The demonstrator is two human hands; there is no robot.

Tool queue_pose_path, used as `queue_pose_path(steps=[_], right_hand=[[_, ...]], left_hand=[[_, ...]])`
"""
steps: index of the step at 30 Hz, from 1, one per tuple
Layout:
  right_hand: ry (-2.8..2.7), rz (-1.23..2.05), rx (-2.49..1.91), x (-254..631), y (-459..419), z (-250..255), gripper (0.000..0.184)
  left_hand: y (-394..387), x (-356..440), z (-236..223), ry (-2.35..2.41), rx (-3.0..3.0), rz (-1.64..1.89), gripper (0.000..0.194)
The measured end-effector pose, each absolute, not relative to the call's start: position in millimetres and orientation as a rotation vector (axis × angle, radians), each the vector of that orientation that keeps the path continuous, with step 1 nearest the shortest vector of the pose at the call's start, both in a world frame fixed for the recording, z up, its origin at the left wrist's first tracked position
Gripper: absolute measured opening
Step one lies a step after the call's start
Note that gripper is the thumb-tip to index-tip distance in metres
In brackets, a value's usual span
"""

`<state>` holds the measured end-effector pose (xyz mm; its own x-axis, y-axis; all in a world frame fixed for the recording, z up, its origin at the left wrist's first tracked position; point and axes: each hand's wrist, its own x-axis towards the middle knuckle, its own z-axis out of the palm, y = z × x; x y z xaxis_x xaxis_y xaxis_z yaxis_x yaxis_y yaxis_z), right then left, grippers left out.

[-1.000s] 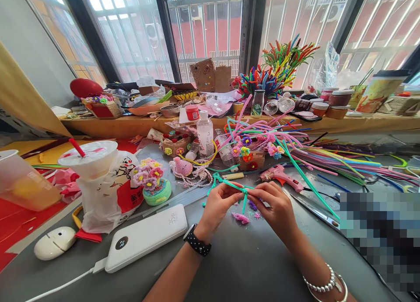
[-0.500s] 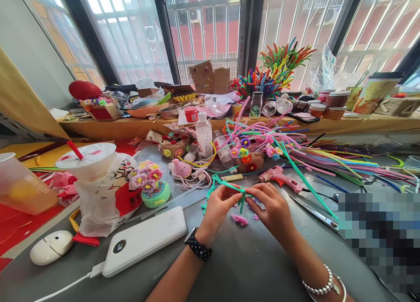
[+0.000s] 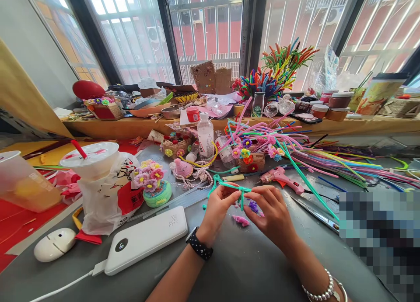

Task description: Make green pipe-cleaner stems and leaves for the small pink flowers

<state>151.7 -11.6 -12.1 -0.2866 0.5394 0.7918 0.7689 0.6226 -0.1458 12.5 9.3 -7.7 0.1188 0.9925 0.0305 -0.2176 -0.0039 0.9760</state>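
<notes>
My left hand (image 3: 219, 212) pinches a green pipe cleaner (image 3: 242, 196) between thumb and fingers; the strand runs across to the right and one short end hangs down. The fingertips of my right hand (image 3: 271, 210) meet its right end, the thumb lower, beside the hanging end. Just behind my left hand lies more twisted green pipe cleaner (image 3: 215, 184). On the table below my hands are a fuzzy pink piece (image 3: 241, 220) and a purple piece (image 3: 253, 206), the latter partly behind my right fingers.
A pink glue gun (image 3: 282, 179) and scissors (image 3: 315, 213) lie right of my hands. Long loose pipe cleaners (image 3: 331, 162) spread behind them. On the left are a white power bank (image 3: 147, 241), a bagged drink cup (image 3: 98, 188) and a flower-topped green pot (image 3: 157, 195). A bottle (image 3: 205, 138) stands behind.
My right thumb has moved down and away from the index finger, opening a small gap. More of the purple piece shows. My left hand keeps its pinch on the green pipe cleaner.
</notes>
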Motion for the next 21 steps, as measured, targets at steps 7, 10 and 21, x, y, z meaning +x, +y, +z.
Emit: queue_pose_path(steps=[7, 10, 21], right_hand=[[-1.968, -0.358, -1.024, 148.8, -12.0, -14.0, 0.015], [-1.948, -0.312, -1.006, 147.0, -13.4, -13.7, 0.017], [-1.839, -0.068, -0.949, 143.1, -13.3, -15.3, 0.018]], left_hand=[[9.6, 13.5, -7.3, 0.941, 1.082, 1.251, 0.019], [8.7, 14.4, -7.3, 0.925, 1.081, 1.262, 0.018], [5.7, 17.5, -5.6, 0.929, 1.182, 1.378, 0.012]])
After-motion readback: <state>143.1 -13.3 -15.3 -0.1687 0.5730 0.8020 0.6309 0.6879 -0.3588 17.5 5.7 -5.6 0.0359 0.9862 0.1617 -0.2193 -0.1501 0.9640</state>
